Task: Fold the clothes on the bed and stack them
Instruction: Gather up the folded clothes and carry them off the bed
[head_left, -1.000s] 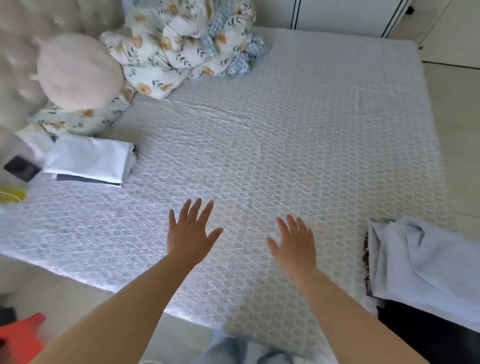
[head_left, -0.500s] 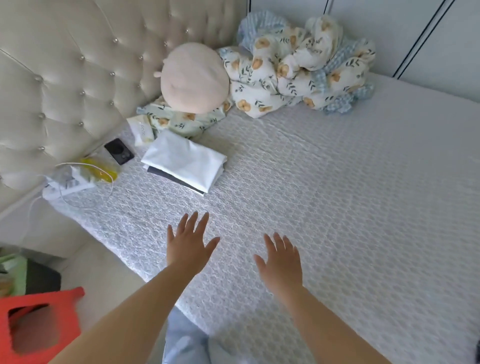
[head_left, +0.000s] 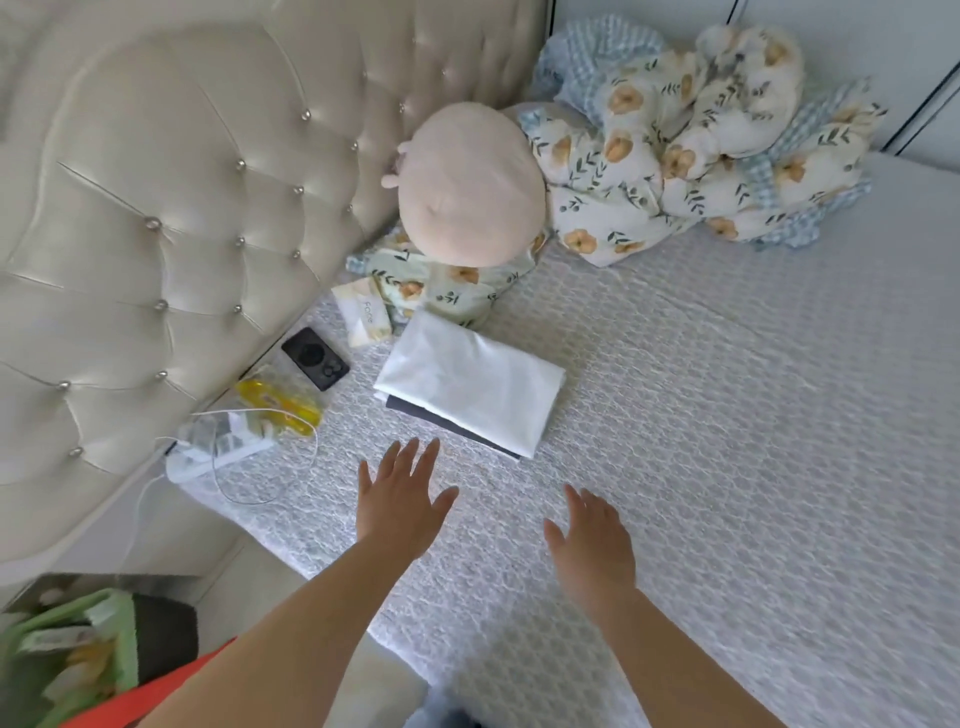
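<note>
We've got a folded stack (head_left: 470, 387) near the headboard, white garment over a dark one. Our left hand (head_left: 400, 499) and right hand (head_left: 592, 545) hover flat, empty, fingers spread above the bed (head_left: 727, 441). No unfolded clothes visible here.

The bed (head_left: 727, 415) cover is pale grey-white with a honeycomb weave. The stack (head_left: 470, 387) is white over dark grey. The quilt (head_left: 691, 150) shows orange flowers, green leaves and blue gingham. The cushion (head_left: 467, 182) is pale pink; the headboard (head_left: 156, 208) is cream, tufted.
</note>
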